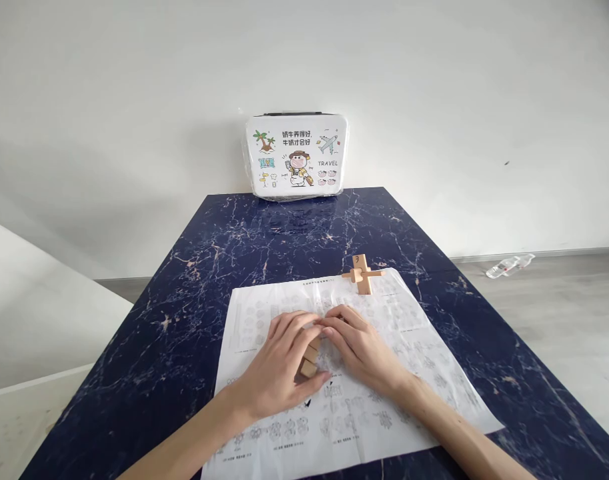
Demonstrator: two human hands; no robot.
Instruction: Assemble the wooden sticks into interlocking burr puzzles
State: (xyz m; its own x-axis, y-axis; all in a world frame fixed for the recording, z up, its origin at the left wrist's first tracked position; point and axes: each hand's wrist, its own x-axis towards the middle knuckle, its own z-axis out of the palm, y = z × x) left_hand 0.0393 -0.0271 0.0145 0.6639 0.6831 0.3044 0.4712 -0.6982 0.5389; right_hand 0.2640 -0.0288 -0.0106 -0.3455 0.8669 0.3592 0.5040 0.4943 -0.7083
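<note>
Both my hands rest on a printed white instruction sheet (384,320) on a dark blue marbled table (194,280). My left hand (279,363) and my right hand (362,347) are cupped together over a small wooden puzzle piece (309,360), fingertips meeting above it. The light wooden blocks show between my palms. A second wooden puzzle (362,273), cross-shaped and marked with a handwritten number, stands on the sheet's far right corner, apart from my hands.
A white case (297,157) with cartoon travel pictures leans against the wall at the table's far edge. A plastic bottle (509,265) lies on the grey floor to the right. A white surface (29,413) sits low on the left.
</note>
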